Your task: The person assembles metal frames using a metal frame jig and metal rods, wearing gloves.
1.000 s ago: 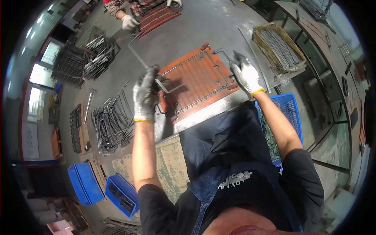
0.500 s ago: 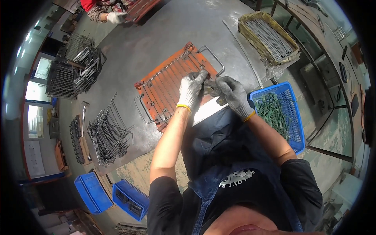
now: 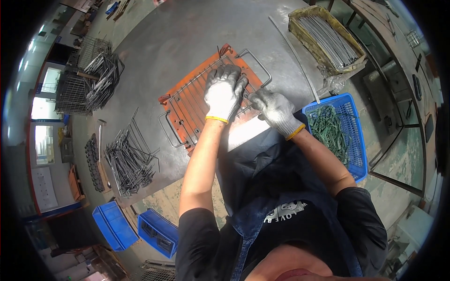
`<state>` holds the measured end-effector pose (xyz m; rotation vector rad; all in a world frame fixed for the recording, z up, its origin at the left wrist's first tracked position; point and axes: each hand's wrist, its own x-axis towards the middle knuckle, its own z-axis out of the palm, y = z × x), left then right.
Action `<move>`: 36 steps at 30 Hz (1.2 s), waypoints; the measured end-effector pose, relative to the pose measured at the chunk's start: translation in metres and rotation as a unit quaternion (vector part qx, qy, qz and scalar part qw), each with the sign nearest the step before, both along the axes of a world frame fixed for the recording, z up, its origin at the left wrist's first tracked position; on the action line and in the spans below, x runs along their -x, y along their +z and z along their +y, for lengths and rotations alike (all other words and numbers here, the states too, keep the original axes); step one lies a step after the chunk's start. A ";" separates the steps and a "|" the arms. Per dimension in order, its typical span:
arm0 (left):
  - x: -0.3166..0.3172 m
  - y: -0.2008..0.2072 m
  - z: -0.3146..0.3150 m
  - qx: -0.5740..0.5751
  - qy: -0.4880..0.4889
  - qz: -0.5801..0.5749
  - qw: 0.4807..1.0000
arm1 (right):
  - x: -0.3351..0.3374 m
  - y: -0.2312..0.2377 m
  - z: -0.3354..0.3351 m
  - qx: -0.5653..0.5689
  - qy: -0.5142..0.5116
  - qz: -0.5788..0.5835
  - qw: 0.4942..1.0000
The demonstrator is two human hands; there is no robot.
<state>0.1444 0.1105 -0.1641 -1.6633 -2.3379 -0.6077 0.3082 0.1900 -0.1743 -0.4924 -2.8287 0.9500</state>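
An orange metal frame [image 3: 187, 86] lies tilted on the grey table, with parallel steel rods across it. A bent wire handle [image 3: 263, 65] juts from its right end, and a second wire handle [image 3: 165, 131] from its left end. My left hand [image 3: 224, 91], in a white and grey glove, rests over the rods, fingers stretched forward and thumb apart. At the frame's near right edge, my right hand [image 3: 274, 110], gloved alike, has its fingers curled closed. What it grips, if anything, is hidden. Both hands cover part of the rods.
A blue basket [image 3: 358, 140] of green strips [image 3: 328, 133] sits at right. Behind it is a yellowish box [image 3: 295, 21] of thin rods [image 3: 328, 42]. At left lie bent wire pieces [image 3: 129, 159], a hammer [image 3: 101, 136] and wire baskets [image 3: 72, 96]. Blue bins [image 3: 115, 227] stand below.
My left hand has moved forward over the rods, its fingers now spread. My right hand has turned palm-down, apart from the left. The other person's gloved hand has gone from the far edge.
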 end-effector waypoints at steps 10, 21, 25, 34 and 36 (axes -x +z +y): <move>0.005 0.009 -0.021 0.033 0.093 0.052 0.994 | 0.012 0.045 -0.009 -0.030 -0.169 0.101 0.980; -0.005 0.050 -0.107 -0.108 0.134 -0.278 0.945 | -0.005 -0.021 -0.042 -0.061 -0.163 0.272 0.947; 0.068 0.050 -0.216 -0.213 0.384 -0.125 0.890 | -0.005 -0.008 -0.052 -0.091 -0.181 0.279 0.939; 0.129 0.035 -0.317 0.210 0.513 -0.102 0.826 | -0.014 -0.002 -0.059 -0.106 -0.179 0.271 0.940; 0.139 0.044 -0.306 0.235 0.523 -0.095 0.814 | -0.010 -0.001 -0.062 -0.089 -0.183 0.288 0.936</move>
